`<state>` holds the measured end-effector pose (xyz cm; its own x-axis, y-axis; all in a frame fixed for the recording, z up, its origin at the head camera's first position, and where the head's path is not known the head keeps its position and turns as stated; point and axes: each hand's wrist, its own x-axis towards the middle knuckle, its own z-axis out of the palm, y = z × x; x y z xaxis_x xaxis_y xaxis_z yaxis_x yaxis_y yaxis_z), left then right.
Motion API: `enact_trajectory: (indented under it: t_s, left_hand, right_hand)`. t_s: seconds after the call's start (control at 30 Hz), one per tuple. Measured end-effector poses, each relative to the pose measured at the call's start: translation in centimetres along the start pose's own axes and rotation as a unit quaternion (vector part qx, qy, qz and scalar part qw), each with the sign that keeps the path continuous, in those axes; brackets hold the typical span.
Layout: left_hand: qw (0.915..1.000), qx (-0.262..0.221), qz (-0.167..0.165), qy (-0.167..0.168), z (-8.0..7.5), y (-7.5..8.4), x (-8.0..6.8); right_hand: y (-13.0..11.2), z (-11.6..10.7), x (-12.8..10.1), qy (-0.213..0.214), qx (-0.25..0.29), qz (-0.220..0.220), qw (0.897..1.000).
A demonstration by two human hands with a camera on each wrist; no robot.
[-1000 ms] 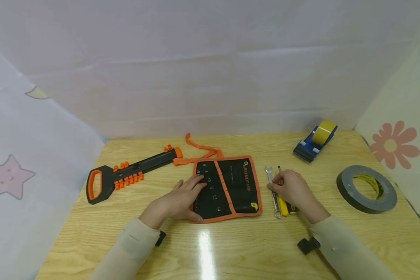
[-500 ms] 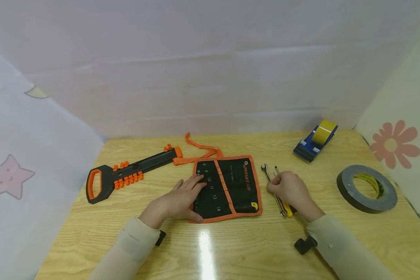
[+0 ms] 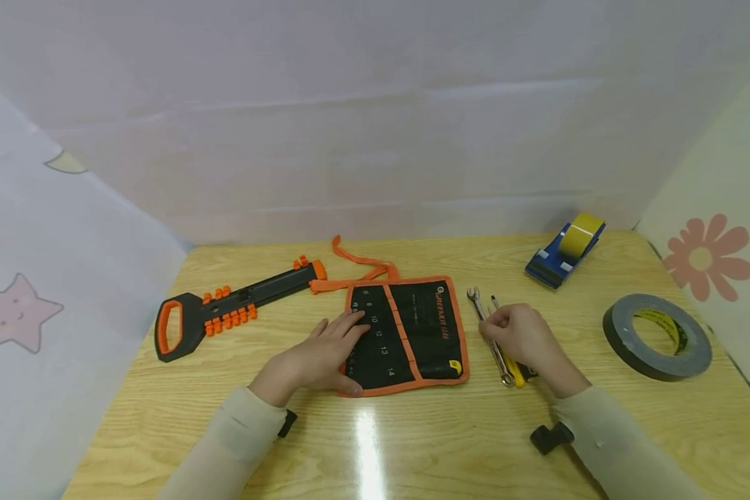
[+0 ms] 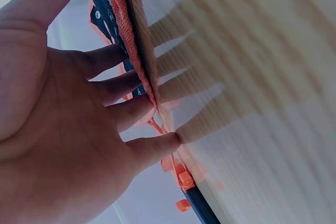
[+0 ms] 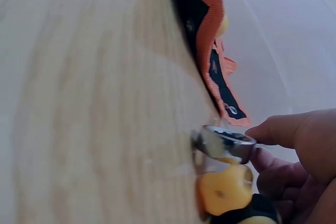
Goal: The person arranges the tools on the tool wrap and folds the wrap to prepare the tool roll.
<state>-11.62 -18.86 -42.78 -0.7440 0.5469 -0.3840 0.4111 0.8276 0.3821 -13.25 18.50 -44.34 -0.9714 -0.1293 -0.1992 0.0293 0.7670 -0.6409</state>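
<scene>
Left wall (image 3: 100, 292) pale, pink star (image 3: 19, 314) on it. Back wall (image 3: 375, 125) at 12 o'clock, creased. Table (image 3: 131, 410) light wood grain. Clock centred on pouch: black-orange bar (image 3: 281, 286) at 9–10. Left hand (image 3: 319, 361) relaxed, fingers spread on pouch's left part, gripping nothing. Glare (image 3: 367, 451) at 6–7. Pouch (image 3: 434, 333) flat mid-table. Wrench (image 3: 498, 357) at 3, near pouch, yellow handle (image 3: 517, 375) just beside. Right hand (image 3: 521, 337) curled, pinching wrench. Dispenser (image 3: 551, 261) at 2, near back edge. Tape roll (image 3: 621, 337) flat, farther out at 3. Right wall (image 3: 719, 160) has red flower (image 3: 700, 259).
</scene>
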Motion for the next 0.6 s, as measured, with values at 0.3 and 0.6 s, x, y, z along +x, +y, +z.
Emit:
enact_trajectory:
  t_s: [0.3, 0.6]
  left_hand:
    - [1.0000, -0.001, 0.000, 0.001, 0.0, -0.1, 0.1]
    - [1.0000, -0.002, 0.000, 0.002, 0.0, -0.1, 0.1]
  right_hand:
    - [-0.8, -0.8, -0.5, -0.011, 0.005, -0.002, 1.000]
    - [-2.0, -1.7, -1.1, -0.022, 0.024, -0.023, 0.999]
